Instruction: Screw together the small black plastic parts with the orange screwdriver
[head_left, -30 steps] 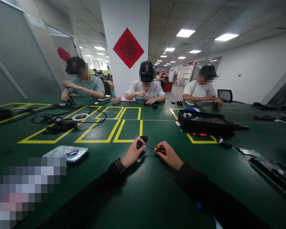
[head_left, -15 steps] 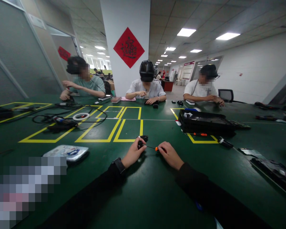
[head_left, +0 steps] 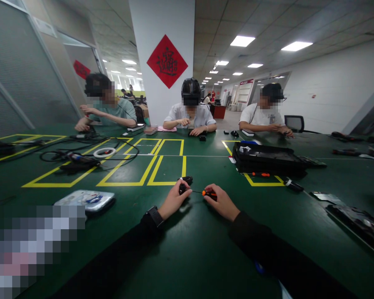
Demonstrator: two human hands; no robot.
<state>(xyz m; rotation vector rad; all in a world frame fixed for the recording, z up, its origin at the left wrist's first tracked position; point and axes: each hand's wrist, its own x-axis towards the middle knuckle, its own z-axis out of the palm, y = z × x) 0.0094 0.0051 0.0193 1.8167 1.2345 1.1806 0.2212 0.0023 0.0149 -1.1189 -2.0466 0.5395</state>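
My left hand (head_left: 173, 201) is closed on a small black part (head_left: 182, 189), mostly covered by the fingers, so I cannot tell its kind. My right hand (head_left: 222, 202) grips the black and orange handle of a screwdriver (head_left: 209, 194). Its thin shaft points left and reaches the fingers and the black part; where the tip meets it is hidden. Just beyond my left hand lies another black piece with a white band (head_left: 186, 180) on the green table (head_left: 187, 245).
A black tray-like case (head_left: 268, 158) stands at the right, an orange-handled tool (head_left: 261, 174) before it. Left are a silvery tin (head_left: 85, 200), black cables (head_left: 75, 160) and a white ring (head_left: 104, 152). Yellow tape (head_left: 121, 184) marks the table. Three people sit across.
The fingers of my right hand have shifted on the screwdriver, and more of its handle shows. My left hand keeps its hold. The whole view has moved slightly.
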